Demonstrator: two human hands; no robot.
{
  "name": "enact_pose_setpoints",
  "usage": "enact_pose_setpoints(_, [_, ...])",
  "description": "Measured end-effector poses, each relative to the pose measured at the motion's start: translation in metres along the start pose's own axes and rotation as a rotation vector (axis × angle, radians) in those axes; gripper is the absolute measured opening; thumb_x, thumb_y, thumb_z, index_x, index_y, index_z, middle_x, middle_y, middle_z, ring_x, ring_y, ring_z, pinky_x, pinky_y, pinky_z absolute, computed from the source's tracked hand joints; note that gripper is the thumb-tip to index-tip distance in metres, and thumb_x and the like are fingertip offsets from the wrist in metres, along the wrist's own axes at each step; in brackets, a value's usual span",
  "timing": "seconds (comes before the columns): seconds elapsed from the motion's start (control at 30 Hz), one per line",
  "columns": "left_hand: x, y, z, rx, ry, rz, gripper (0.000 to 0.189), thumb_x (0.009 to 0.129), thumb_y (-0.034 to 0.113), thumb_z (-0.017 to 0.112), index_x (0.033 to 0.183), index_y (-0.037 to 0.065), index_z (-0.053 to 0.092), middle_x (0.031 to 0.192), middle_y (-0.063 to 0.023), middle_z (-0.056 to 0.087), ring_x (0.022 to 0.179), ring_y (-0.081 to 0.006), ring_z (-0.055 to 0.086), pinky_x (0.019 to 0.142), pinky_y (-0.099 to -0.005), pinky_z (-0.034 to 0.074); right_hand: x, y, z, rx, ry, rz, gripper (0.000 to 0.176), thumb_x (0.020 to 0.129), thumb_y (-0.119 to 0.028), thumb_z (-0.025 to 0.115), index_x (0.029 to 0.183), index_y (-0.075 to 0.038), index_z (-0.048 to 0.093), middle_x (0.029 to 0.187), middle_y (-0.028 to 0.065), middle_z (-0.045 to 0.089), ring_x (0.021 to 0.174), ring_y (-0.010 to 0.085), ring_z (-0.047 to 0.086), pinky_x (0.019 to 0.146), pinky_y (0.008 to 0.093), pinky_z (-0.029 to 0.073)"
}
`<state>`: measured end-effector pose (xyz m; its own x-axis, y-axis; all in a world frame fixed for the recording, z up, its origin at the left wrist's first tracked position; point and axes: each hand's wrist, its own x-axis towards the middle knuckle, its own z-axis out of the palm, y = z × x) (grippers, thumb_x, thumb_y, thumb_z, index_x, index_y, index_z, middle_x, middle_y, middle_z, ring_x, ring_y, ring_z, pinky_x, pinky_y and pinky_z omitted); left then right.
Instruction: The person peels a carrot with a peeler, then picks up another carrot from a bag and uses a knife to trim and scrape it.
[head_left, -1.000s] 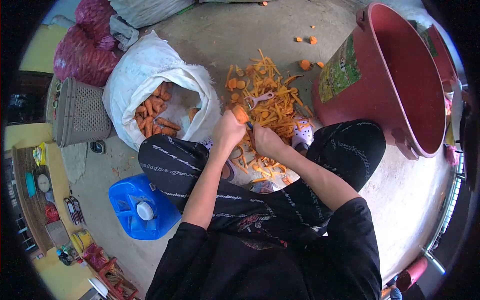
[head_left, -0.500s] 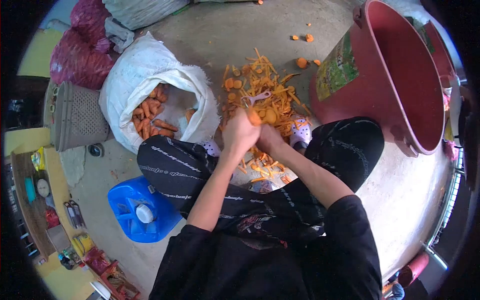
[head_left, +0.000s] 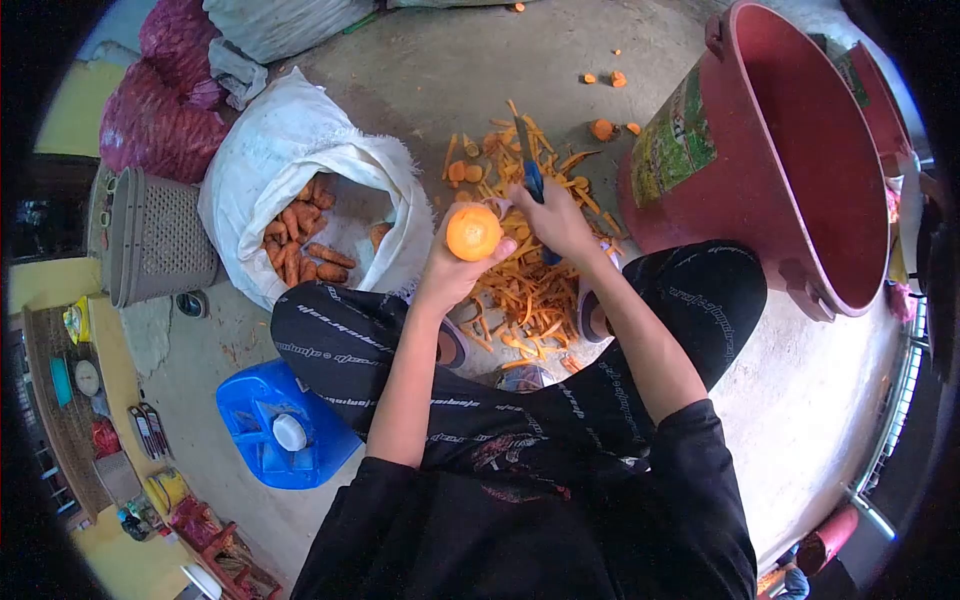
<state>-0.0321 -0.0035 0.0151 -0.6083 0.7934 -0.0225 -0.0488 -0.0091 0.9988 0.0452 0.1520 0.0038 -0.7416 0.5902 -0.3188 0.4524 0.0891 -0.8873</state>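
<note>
My left hand (head_left: 450,265) is closed around a peeled carrot (head_left: 474,233), its pale, cut end turned up towards me. Just to the right, my right hand (head_left: 556,222) grips a knife (head_left: 531,172) with a blue handle, the blade pointing away from me. A pale pink peeler (head_left: 497,206) shows partly between the hands, close to the right fingers. Beneath them, a heap of carrot peelings (head_left: 528,312) and cut carrot ends spreads over the floor between my feet.
On the left, an open white sack (head_left: 290,125) holds unpeeled carrots (head_left: 298,225). A blue jerrycan (head_left: 285,425) stands by my left knee. To the right, a large red tub (head_left: 665,215) leans near my right knee. Loose carrot pieces (head_left: 603,130) lie beyond the heap.
My hands have moved apart. The left has turned the carrot so its cut end faces up, and the knife now shows in my right hand, pointing away.
</note>
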Motion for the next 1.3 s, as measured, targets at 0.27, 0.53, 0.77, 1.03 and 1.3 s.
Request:
enact_pose_setpoints(0.27, [-0.003,0.016,0.012,-0.182,-0.071,-0.188,0.039,0.073,0.006,0.075,0.103,0.006,0.05,0.097,-0.0011,0.054,0.091,-0.0124,0.051,0.081,-0.027,0.042,-0.03,-0.045,-0.007,0.071,-0.138,-0.449,0.041,0.077,-0.036,0.071,0.088,0.0,0.056,0.082,0.0124,0.06,0.075,0.0197,0.058,0.068,0.0319,0.045])
enact_pose_setpoints(0.53, [-0.005,0.013,0.011,-0.072,-0.099,-0.018,0.034,0.074,0.009,0.075,0.099,0.006,0.051,0.089,0.0006,0.054,0.085,-0.0114,0.052,0.079,-0.0257,0.043,-0.012,-0.029,-0.031,-0.279,0.343,-0.226,0.029,0.082,-0.026,0.064,0.082,0.003,0.057,0.086,0.024,0.061,0.075,0.0375,0.06,0.065,0.0412,0.046])
enact_pose_setpoints(0.77, [-0.006,0.021,0.007,-0.308,-0.008,-0.173,0.035,0.077,0.001,0.07,0.106,0.005,0.052,0.103,-0.0024,0.055,0.094,-0.0117,0.055,0.083,-0.0259,0.045,-0.025,-0.041,-0.024,0.113,0.012,-0.381,0.033,0.081,-0.026,0.068,0.101,0.0,0.06,0.086,0.0067,0.064,0.077,0.0128,0.058,0.072,0.0278,0.046])
enact_pose_setpoints(1.03, [-0.003,0.022,0.011,-0.337,-0.016,-0.152,0.042,0.078,0.001,0.068,0.116,0.001,0.051,0.114,-0.0057,0.056,0.105,-0.0132,0.053,0.089,-0.0264,0.043,-0.042,-0.055,-0.022,0.11,-0.261,-0.321,0.033,0.08,-0.029,0.069,0.093,0.001,0.063,0.08,0.0047,0.063,0.074,0.0102,0.057,0.072,0.0266,0.047])
enact_pose_setpoints(1.3, [-0.004,0.02,0.009,-0.113,-0.032,-0.195,0.044,0.08,0.012,0.071,0.117,0.001,0.05,0.114,-0.0043,0.055,0.107,-0.0126,0.051,0.091,-0.0273,0.041,-0.025,-0.037,-0.016,0.228,-0.02,-0.238,0.026,0.087,-0.022,0.056,0.094,0.003,0.061,0.077,0.0038,0.062,0.068,0.0104,0.056,0.067,0.0275,0.045])
